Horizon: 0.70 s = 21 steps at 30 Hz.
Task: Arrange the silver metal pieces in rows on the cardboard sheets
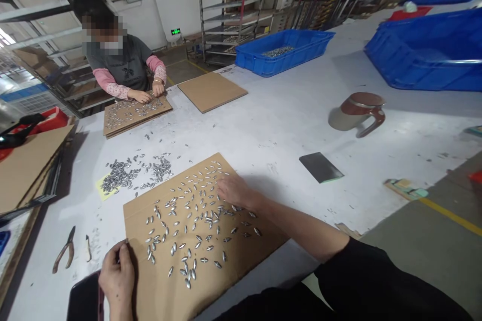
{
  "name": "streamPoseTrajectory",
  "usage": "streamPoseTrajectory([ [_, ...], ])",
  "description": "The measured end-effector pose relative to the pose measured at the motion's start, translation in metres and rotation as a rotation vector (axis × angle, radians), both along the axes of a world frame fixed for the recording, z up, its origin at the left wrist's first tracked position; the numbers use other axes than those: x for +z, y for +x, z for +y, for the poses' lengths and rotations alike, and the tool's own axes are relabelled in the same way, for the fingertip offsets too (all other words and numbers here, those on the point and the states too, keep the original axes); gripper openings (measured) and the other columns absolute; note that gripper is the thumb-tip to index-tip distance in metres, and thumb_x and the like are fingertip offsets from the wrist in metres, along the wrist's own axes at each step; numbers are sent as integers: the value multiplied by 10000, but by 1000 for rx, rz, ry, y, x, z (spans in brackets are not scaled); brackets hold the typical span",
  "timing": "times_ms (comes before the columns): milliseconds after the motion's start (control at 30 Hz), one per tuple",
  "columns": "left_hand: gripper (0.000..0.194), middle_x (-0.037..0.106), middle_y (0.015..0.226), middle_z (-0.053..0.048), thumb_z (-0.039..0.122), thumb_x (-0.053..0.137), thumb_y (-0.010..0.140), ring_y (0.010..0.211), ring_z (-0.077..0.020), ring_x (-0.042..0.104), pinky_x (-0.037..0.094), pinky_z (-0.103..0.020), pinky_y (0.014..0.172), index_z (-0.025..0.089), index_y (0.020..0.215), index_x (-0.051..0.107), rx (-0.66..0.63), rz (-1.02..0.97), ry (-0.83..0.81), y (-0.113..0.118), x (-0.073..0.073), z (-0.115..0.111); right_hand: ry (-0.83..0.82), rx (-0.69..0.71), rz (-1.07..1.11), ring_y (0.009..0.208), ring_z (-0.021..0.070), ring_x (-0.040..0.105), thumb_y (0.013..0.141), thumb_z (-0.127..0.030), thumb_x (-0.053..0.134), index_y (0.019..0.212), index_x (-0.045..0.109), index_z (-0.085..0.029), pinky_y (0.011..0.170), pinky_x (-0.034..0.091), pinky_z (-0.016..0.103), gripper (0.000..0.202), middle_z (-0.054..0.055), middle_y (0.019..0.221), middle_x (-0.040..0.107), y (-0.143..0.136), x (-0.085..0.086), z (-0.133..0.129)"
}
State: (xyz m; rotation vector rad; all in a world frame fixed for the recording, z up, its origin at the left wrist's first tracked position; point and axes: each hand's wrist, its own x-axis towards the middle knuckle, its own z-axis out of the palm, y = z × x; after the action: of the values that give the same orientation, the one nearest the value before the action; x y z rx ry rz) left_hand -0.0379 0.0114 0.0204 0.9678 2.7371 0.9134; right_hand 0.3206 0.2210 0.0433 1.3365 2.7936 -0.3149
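Observation:
A brown cardboard sheet lies before me, scattered with many small silvery, spindle-shaped metal pieces. My right hand is over its far right part, fingers bent down together among the pieces; what its fingertips hold, if anything, is hidden. At the sheet's left edge is my left hand, with curled fingers and the thumb drawn in close. Whether it pinches the cardboard edge or a small piece I cannot make out. Beyond the sheet, a loose heap of similar metal pieces partly covers a yellow paper.
Pliers, a small knife-like tool and a phone lie left. To the right are a dark flat pad and a mug. Across the table, a person handles pieces on stacked cardboard. Blue bins stand farther back.

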Motion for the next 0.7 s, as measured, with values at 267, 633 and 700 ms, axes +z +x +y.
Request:
streamPoseTrajectory([
  [267, 363, 758, 1067, -112, 485, 521, 859, 1085, -308, 676, 511, -436, 974, 220, 1004, 722, 15, -17, -7, -1, 0, 0, 49, 60, 23, 858, 219, 568, 1010, -193, 467, 942, 675, -123, 740, 397, 314, 230, 136, 966, 677, 6, -4, -9],
  [633, 359, 768, 1070, -117, 484, 532, 831, 1087, -318, 681, 512, -434, 952, 223, 988, 723, 32, -45, 15, 3, 4, 2, -103, -170, 81, 779, 181, 591, 957, -188, 504, 821, 700, -156, 664, 342, 278, 240, 86, 865, 711, -2, 6, -10],
  [700, 357, 767, 1068, -115, 483, 539, 831, 1088, -321, 681, 512, -440, 955, 228, 999, 724, 41, -51, 1, 4, 5, 2, -111, -222, 142, 802, 178, 607, 952, -191, 526, 839, 699, -171, 666, 344, 268, 208, 72, 892, 722, 1, 8, -8],
])
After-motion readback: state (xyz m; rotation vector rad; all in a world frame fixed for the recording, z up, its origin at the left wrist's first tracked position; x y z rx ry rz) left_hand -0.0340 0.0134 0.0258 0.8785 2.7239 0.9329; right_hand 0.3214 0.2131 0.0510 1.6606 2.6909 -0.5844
